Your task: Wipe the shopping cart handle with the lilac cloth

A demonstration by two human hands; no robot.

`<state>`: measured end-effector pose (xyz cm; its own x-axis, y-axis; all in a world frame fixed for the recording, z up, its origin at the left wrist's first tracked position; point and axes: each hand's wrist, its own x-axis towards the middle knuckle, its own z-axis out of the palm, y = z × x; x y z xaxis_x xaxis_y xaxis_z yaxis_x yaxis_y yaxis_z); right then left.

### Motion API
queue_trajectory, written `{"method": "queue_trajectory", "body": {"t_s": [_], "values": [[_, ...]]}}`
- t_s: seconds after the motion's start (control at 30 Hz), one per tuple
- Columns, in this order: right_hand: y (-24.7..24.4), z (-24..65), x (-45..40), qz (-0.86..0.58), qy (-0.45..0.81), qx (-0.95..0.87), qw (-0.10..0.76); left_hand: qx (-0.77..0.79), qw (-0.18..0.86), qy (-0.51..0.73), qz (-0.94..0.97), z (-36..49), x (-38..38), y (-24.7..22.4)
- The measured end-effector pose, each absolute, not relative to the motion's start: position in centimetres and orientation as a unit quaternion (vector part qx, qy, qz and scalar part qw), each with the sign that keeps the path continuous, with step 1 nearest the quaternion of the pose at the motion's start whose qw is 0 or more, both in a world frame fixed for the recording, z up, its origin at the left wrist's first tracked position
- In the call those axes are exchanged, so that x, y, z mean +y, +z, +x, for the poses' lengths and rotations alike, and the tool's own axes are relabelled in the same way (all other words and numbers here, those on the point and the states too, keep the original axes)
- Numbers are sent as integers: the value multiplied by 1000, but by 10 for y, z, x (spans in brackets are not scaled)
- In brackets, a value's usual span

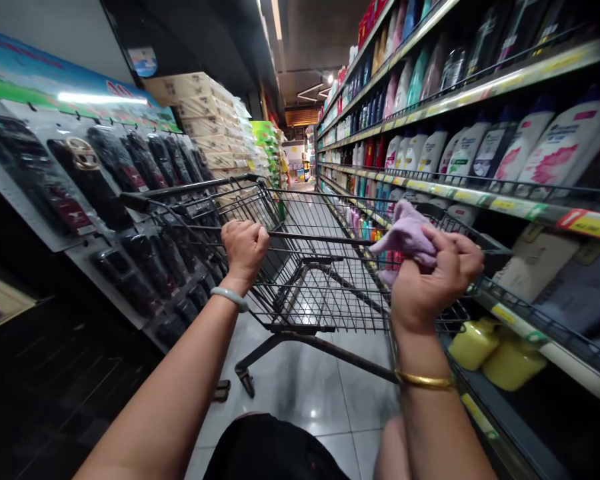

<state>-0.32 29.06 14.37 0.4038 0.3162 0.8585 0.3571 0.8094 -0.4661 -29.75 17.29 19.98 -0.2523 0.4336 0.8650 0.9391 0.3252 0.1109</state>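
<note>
A dark wire shopping cart [330,293] stands in front of me in the aisle, with no goods visible in its basket. My left hand [245,250], with a pale bangle at the wrist, is wrapped round the cart's rim bar. A purple cloth [407,233] is gripped in my right hand [433,280], above the right part of the same bar. The fingers are bent round the cloth, and a gold bangle circles that wrist. Whether the right hand also touches the bar cannot be made out.
Shelves of bottles [530,147] line the right side, close to the cart. On the left hang packaged belts [130,153], with stacked cartons [195,113] beyond. Yellow containers [513,360] sit low at the right. The tiled aisle [300,207] runs ahead.
</note>
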Motion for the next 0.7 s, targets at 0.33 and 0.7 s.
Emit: {"method": "queue_trajectory", "body": {"t_s": [0.33,0.7], "values": [[148,-24,286,-195,71,-683,700,-650,369,-380,-545,-217,194,195],[121,-52,272,-245,57,-720,647,-660,427,-322,-527,-202,227,173]]}}
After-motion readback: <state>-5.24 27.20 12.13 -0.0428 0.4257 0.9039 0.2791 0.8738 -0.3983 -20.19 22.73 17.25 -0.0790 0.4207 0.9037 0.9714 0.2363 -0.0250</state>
